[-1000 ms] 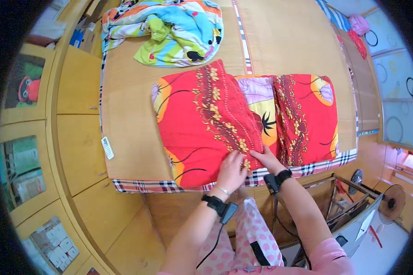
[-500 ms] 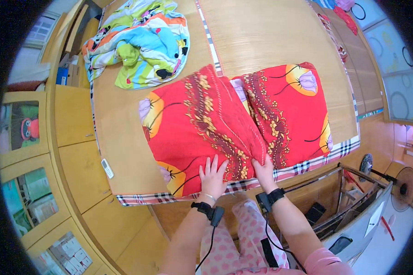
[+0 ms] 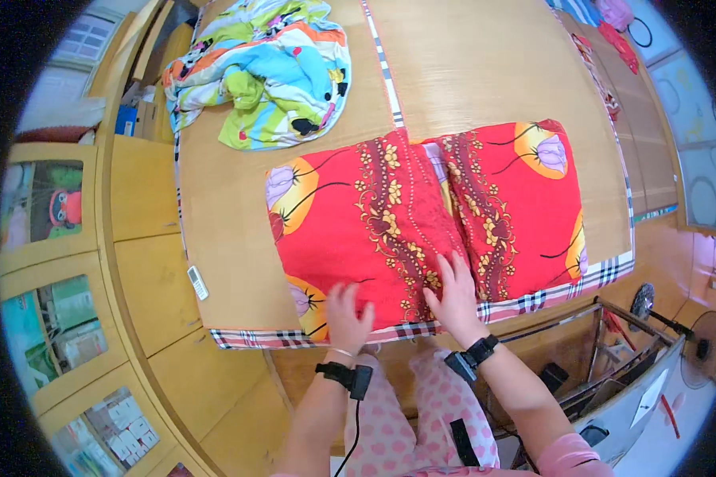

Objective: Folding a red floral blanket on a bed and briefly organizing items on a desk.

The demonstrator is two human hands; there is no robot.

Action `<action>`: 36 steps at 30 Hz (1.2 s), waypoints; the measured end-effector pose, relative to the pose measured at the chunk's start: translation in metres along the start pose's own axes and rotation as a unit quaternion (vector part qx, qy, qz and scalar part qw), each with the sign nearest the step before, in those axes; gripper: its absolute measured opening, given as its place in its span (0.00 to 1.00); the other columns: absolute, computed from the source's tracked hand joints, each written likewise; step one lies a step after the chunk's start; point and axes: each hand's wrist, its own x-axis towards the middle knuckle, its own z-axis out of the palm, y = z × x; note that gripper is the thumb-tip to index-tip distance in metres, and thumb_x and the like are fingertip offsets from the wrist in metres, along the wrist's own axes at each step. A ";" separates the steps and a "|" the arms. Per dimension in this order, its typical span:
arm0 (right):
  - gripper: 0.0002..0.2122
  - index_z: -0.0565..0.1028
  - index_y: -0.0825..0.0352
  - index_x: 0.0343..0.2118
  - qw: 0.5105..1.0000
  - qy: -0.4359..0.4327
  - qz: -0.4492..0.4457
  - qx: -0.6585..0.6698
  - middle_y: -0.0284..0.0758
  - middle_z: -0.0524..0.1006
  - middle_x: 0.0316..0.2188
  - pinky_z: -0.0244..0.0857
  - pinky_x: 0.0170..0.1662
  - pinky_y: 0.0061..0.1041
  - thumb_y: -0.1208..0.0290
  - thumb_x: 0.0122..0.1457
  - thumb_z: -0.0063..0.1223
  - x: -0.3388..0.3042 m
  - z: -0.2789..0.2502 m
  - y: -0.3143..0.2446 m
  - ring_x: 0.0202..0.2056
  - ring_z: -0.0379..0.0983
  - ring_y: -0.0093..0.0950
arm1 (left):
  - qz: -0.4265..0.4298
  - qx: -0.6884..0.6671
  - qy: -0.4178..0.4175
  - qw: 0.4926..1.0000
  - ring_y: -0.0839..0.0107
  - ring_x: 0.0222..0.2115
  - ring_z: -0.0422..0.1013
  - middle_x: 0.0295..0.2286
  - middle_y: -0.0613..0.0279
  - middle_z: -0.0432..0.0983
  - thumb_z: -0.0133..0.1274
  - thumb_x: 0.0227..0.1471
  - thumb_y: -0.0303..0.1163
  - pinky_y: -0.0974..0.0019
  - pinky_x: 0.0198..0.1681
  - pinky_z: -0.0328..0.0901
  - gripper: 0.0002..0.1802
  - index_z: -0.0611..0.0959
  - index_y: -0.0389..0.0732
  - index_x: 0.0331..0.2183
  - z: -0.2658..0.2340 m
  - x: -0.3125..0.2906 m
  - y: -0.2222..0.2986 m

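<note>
A red quilt with yellow-and-purple flowers and brown floral bands lies folded at the near edge of the mat-covered bed. Its two folded parts meet at a seam right of the middle, where a strip of purple and yellow shows. My right hand is open, fingers stretched out on the quilt just below that seam. Over the quilt's near left part is my left hand, slightly blurred, its fingers apart; whether it touches the cloth I cannot tell. Nothing is held in either hand.
A crumpled multicoloured blanket lies at the far left. Near the bed's left edge is a white remote control. Yellow cabinets stand along the left side. A metal-framed stand and a fan are at the lower right.
The right hand has let go of the quilt's folded edge and opened on the cloth. My left hand has moved slightly nearer to me. The quilt's left part now lies flatter and straighter.
</note>
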 end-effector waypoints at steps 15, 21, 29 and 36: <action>0.43 0.53 0.55 0.67 0.920 -0.289 0.056 -0.259 0.46 0.47 0.68 0.42 0.65 0.56 0.44 0.51 0.59 0.035 0.091 -0.065 0.67 0.44 0.53 | -0.304 -0.056 -0.158 0.938 0.41 0.63 0.49 0.62 0.32 0.46 0.63 0.40 0.61 0.48 0.64 0.49 0.67 0.45 0.33 0.65 -0.002 -0.042 -0.135; 0.36 0.58 0.51 0.65 0.965 -0.061 -0.148 -0.208 0.43 0.54 0.66 0.49 0.63 0.53 0.53 0.53 0.60 0.112 0.078 -0.128 0.64 0.50 0.51 | -0.171 -0.079 -0.082 0.979 0.35 0.62 0.46 0.62 0.31 0.44 0.65 0.40 0.58 0.46 0.63 0.50 0.62 0.51 0.38 0.65 -0.066 0.015 -0.130; 0.46 0.46 0.40 0.68 0.952 -0.132 0.103 -0.256 0.36 0.38 0.71 0.44 0.62 0.65 0.35 0.48 0.56 0.214 0.103 -0.125 0.68 0.38 0.55 | -0.047 0.028 -0.230 0.972 0.30 0.64 0.32 0.66 0.42 0.29 0.65 0.37 0.60 0.24 0.57 0.46 0.62 0.50 0.60 0.67 -0.094 0.120 -0.117; 0.52 0.40 0.45 0.69 0.943 -0.137 0.193 -0.233 0.37 0.35 0.71 0.41 0.63 0.64 0.26 0.46 0.48 0.209 0.137 -0.051 0.68 0.38 0.55 | -0.040 0.092 -0.280 0.955 0.33 0.65 0.27 0.67 0.45 0.26 0.66 0.32 0.64 0.23 0.57 0.47 0.65 0.50 0.64 0.66 -0.057 0.129 -0.124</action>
